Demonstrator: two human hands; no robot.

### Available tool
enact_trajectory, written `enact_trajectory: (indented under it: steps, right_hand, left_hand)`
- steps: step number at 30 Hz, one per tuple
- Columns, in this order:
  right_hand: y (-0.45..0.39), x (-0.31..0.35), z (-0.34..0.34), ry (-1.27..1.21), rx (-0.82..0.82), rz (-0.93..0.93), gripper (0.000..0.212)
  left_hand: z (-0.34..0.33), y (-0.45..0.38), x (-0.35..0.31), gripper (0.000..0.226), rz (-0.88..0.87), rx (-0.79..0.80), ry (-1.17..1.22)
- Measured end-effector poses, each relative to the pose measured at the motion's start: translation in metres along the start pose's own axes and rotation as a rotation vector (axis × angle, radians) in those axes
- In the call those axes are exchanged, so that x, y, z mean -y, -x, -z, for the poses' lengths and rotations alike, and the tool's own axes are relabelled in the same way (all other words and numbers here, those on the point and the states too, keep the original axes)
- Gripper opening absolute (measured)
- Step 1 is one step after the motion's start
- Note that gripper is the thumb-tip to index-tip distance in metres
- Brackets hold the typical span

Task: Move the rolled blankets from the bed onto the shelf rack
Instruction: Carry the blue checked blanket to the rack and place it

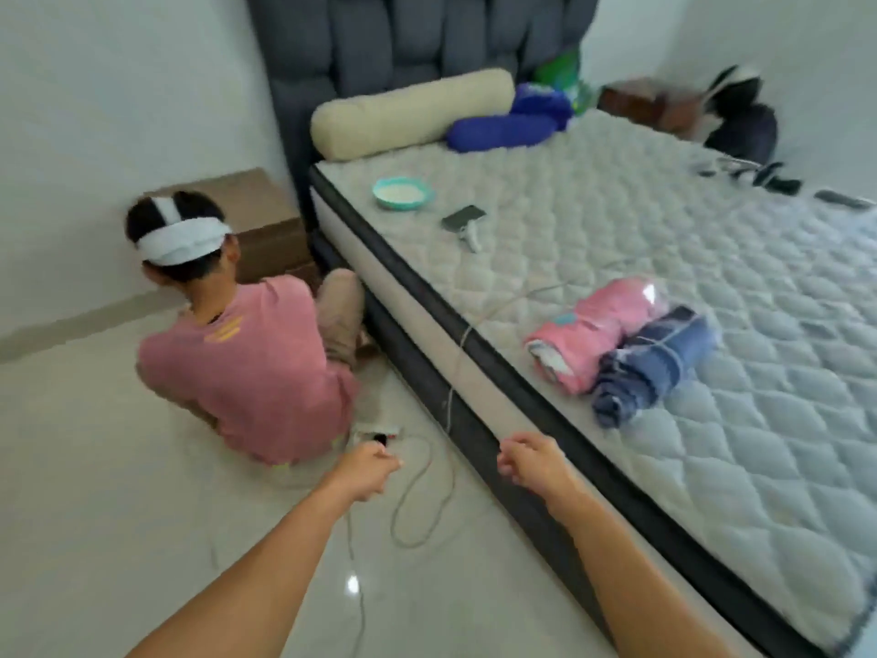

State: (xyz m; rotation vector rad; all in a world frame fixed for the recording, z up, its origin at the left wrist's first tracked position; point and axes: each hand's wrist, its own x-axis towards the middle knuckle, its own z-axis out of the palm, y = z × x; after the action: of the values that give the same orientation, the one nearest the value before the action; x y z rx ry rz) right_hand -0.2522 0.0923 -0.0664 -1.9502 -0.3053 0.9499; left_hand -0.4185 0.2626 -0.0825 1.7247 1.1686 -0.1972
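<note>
I have both arms stretched out ahead of me, each hand with fingers loosely curled and holding nothing: my left hand (368, 470) hangs over the tiled floor (118, 491), my right hand (531, 463) just in front of the dark side of the bed (474, 420). Beyond my right hand and off to its right, two rolled blankets lie side by side and touching on the quilted mattress (664, 230): a pink rolled blanket (593, 337) and, on its right, a navy rolled blanket (652, 365). Farther past them I see a green bowl (402, 193), a cream bolster (413, 112) and a blue pillow (503, 130). Beyond my left hand a person in a pink shirt (251, 363) sits on the floor, back to me, and a white cable (417, 505) loops between my hands.
</note>
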Motion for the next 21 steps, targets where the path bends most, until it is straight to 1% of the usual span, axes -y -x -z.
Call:
enact_trajectory:
  steps: [1,3,6,8,10,12,15,18,19,21]
  right_hand:
    - [-0.002,-0.001,0.033,-0.09,-0.108,-0.013,0.016]
    - [-0.005,-0.005,0.086,-0.243,-0.235,-0.035,0.019]
    - [-0.012,-0.012,0.132,-0.36,-0.345,-0.065,0.013]
    - [-0.019,-0.014,0.152,-0.412,-0.386,-0.084,0.014]
    - [-0.028,-0.012,0.17,-0.433,-0.42,-0.094,0.017]
    - [-0.037,-0.01,0.185,-0.446,-0.466,-0.109,0.016]
    - [-0.054,-0.01,0.209,-0.477,-0.527,-0.131,0.017]
    - [-0.072,-0.013,0.224,-0.53,-0.576,-0.165,0.012]
    - [-0.077,-0.016,0.225,-0.548,-0.585,-0.184,0.012]
    - [-0.088,-0.025,0.224,-0.584,-0.573,-0.231,0.012]
  left_hand:
    - [-0.018,-0.006,-0.032,0.019,-0.06,0.05,-0.031]
    - [-0.051,-0.013,-0.093,0.021,-0.174,0.141,-0.065]
    - [-0.091,-0.022,-0.164,0.015,-0.315,0.263,-0.099]
    - [-0.112,-0.031,-0.199,0.014,-0.34,0.332,-0.083]
    - [-0.132,-0.048,-0.225,0.013,-0.32,0.399,-0.037]
    - [-0.148,-0.069,-0.245,0.012,-0.261,0.448,0.0]
    - [-0.168,-0.096,-0.258,0.012,-0.116,0.498,0.097]
    - [-0.179,-0.113,-0.265,0.009,0.015,0.542,0.137]
    - [-0.183,-0.118,-0.266,0.01,0.054,0.55,0.139]
    - [-0.19,-0.128,-0.268,0.02,0.121,0.558,0.144]
